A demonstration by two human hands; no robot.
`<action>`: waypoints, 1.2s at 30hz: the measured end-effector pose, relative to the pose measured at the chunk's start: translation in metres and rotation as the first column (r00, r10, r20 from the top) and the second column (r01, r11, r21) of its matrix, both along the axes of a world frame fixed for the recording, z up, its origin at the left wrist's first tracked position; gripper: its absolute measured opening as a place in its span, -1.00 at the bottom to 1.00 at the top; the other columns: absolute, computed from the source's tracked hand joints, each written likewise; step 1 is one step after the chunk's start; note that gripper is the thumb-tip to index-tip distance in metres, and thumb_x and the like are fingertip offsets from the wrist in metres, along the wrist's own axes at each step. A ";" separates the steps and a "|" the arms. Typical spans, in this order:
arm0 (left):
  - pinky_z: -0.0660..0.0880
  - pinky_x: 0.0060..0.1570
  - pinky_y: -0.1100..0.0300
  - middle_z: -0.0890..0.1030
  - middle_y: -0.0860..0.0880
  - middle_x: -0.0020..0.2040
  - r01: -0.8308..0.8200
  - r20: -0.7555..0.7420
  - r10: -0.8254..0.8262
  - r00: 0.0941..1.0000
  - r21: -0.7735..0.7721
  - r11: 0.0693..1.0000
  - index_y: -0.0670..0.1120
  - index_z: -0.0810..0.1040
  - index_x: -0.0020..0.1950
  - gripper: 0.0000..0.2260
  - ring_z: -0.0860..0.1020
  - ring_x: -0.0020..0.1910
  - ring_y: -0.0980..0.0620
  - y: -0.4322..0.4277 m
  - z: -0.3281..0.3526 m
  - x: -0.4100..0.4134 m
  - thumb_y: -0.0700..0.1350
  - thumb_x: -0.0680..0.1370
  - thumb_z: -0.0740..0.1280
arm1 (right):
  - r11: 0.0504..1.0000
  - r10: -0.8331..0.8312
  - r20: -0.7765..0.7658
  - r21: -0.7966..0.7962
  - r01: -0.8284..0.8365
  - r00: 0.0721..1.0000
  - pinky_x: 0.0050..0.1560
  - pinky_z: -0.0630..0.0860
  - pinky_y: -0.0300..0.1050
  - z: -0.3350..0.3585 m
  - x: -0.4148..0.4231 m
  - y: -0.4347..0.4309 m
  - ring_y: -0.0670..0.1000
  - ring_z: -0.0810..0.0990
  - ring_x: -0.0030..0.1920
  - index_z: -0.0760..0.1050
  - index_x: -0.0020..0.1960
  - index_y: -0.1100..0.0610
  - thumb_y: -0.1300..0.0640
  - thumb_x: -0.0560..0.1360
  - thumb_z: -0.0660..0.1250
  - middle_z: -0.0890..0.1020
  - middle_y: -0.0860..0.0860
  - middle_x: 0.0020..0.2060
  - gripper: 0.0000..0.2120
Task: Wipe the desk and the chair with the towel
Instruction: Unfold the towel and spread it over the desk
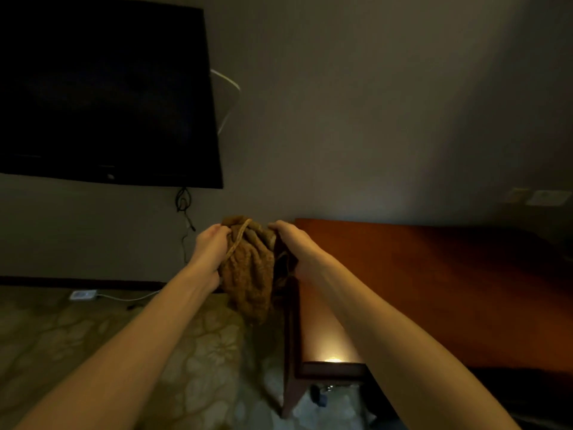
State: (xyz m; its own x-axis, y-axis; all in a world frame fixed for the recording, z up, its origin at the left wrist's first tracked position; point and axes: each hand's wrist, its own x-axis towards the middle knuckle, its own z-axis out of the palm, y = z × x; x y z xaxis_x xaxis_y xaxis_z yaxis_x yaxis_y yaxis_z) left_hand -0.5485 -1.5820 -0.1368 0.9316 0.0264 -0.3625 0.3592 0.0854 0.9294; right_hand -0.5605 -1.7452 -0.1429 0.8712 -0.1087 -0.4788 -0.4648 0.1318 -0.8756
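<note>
While both bare forearms reach forward, the left hand (211, 243) and the right hand (290, 240) hold a bunched brown towel (249, 268) between them in the air, just off the left end of the reddish wooden surface (434, 290). The fingers of both hands are closed on the towel's upper folds, and its lower part hangs loose above the patterned carpet (192, 352). The towel does not touch the surface. A dark television (102, 94) hangs on the wall to the left, with cables (184, 206) dangling below it. A white power strip (83, 294) lies on the floor by the wall.
</note>
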 end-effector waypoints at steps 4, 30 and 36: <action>0.51 -0.21 0.12 0.66 -0.13 -0.07 -0.033 -0.007 0.034 0.999 0.129 0.991 -0.04 0.60 0.02 -0.80 0.62 -0.11 -0.08 0.059 -0.015 0.067 -0.10 0.72 0.20 | 0.970 0.102 0.017 -0.225 -0.095 0.995 -0.18 0.50 -0.10 -0.035 0.080 0.047 0.10 0.60 -0.07 0.60 0.11 0.20 0.17 0.65 0.28 0.62 0.14 -0.05 -0.84; 0.68 -0.21 0.11 0.63 -0.14 -0.03 0.746 0.064 -0.752 0.656 -0.200 0.635 -0.22 0.42 0.39 -0.54 0.70 -0.22 0.01 0.072 0.016 0.364 -0.40 0.52 0.42 | 0.884 -0.379 -0.283 -0.392 0.255 0.881 -0.12 0.64 -0.05 -0.080 0.222 0.124 0.00 0.66 -0.26 0.57 -0.10 0.14 -0.18 0.69 0.18 0.66 0.10 -0.18 -0.56; 0.63 0.07 -0.07 0.62 -0.21 -0.04 0.708 0.014 -0.756 0.654 -0.362 0.606 -0.20 0.53 0.11 -0.74 0.65 -0.06 -0.15 0.004 0.010 0.360 -0.39 0.48 0.46 | 0.907 -0.388 -0.396 -0.002 0.422 0.832 0.13 0.56 -0.05 -0.097 0.210 0.128 0.10 0.69 0.10 0.67 0.09 0.18 -0.58 0.51 -0.06 0.74 0.12 0.08 -0.09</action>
State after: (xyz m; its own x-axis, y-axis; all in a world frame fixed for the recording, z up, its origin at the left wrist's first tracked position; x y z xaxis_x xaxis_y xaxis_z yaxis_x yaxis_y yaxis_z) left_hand -0.1886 -1.5782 -0.1263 0.5319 -0.7779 -0.3347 0.5420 0.0090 0.8404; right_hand -0.3507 -1.6169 -0.2399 0.5070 -0.3573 -0.7844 -0.6462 0.4447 -0.6203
